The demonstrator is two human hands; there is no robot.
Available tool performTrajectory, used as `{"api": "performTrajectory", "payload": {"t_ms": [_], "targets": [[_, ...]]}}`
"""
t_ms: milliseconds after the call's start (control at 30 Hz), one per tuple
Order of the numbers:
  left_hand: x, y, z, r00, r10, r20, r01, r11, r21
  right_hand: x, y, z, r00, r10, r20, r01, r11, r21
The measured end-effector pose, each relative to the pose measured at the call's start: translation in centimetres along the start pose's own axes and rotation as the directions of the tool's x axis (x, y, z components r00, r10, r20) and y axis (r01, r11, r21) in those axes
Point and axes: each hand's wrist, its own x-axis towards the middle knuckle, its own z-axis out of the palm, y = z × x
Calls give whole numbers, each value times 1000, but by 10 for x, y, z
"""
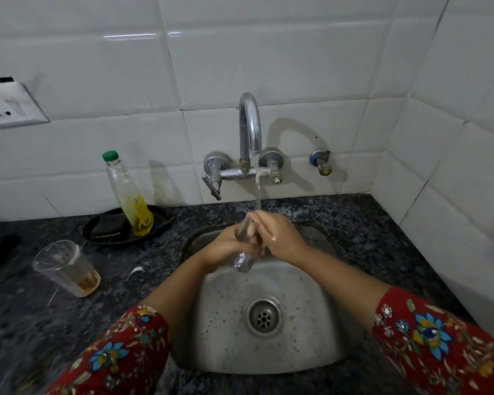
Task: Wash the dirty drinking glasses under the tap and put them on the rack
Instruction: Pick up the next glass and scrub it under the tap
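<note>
A clear drinking glass (242, 262) is held tilted over the steel sink (226, 332), its mouth up under the water running from the chrome tap (250, 124). My left hand (226, 246) wraps around its side. My right hand (280, 236) has its fingers at the glass's mouth, partly inside it. A second glass (66, 267) with a little amber liquid in its bottom stands on the dark granite counter (35, 315) to the left of the sink. No rack is in view.
A plastic bottle (127, 192) with a green cap and yellow liquid leans in a black pan (160, 220) behind the sink's left corner. A wall socket (9, 105) sits at far left. White tiled walls close in the back and right.
</note>
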Motion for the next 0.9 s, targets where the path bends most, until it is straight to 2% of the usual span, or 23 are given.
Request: {"api": "performTrajectory", "payload": {"t_ms": [33,67,100,167,200,233,267,300,333,367,400,433,467,533,600,633,667,700,733,800,833,867,900], "targets": [[0,1,2,1000,-26,-15,26,1000,-2,1,3,1,1000,18,-15,-18,1000,-15],[1,2,6,994,-59,-92,65,996,64,4,6,3,997,70,-15,-70,997,-45],[4,1,12,972,-84,-218,132,967,218,8,8,5,990,141,8,-140,987,-78],[8,-3,21,892,-12,-451,311,741,595,16,7,8,961,268,68,-255,953,-164],[8,-6,25,873,61,-483,328,661,675,18,6,9,954,290,72,-272,943,-193],[8,-8,24,883,74,-464,287,696,658,18,6,9,959,277,53,-262,946,-191],[8,-8,20,916,55,-398,192,812,552,15,5,7,972,235,25,-228,960,-165],[8,-6,13,959,31,-283,86,917,390,11,3,5,985,174,1,-173,977,-123],[7,-4,6,989,5,-149,27,977,212,6,2,4,992,124,-8,-124,989,-77],[4,0,2,1000,-4,-25,6,998,59,1,3,3,996,88,-12,-89,995,-35],[2,2,-1,999,-17,51,18,1000,-17,-2,3,3,997,74,-17,-74,997,-1],[0,4,-1,997,-23,72,24,1000,-16,-4,4,4,996,83,-31,-83,997,6],[0,5,3,999,-19,28,18,999,36,-4,5,6,993,107,-45,-108,994,-11],[2,5,14,977,-14,-211,82,945,317,3,7,9,979,200,-30,-202,975,-91],[2,4,25,904,97,-416,232,707,668,10,5,12,950,311,-17,-310,940,-145],[1,4,28,885,161,-436,251,623,740,11,4,12,946,322,-24,-322,936,-141],[2,3,27,888,184,-422,227,623,748,11,3,11,952,303,-38,-305,944,-125],[1,5,24,909,162,-385,167,704,691,10,1,9,960,274,-53,-278,956,-95],[3,7,18,944,120,-306,77,824,561,8,1,6,968,244,-64,-247,968,-48],[1,14,5,996,26,-81,-9,978,207,2,3,2,981,183,-67,-179,982,54],[-2,16,2,1000,-6,14,5,997,72,0,4,1,985,162,-66,-157,984,82],[-3,17,0,997,-27,68,26,1000,9,-2,5,2,986,155,-69,-148,985,89],[-4,17,2,998,-35,58,34,999,16,-3,6,3,985,157,-77,-151,985,78]]}}
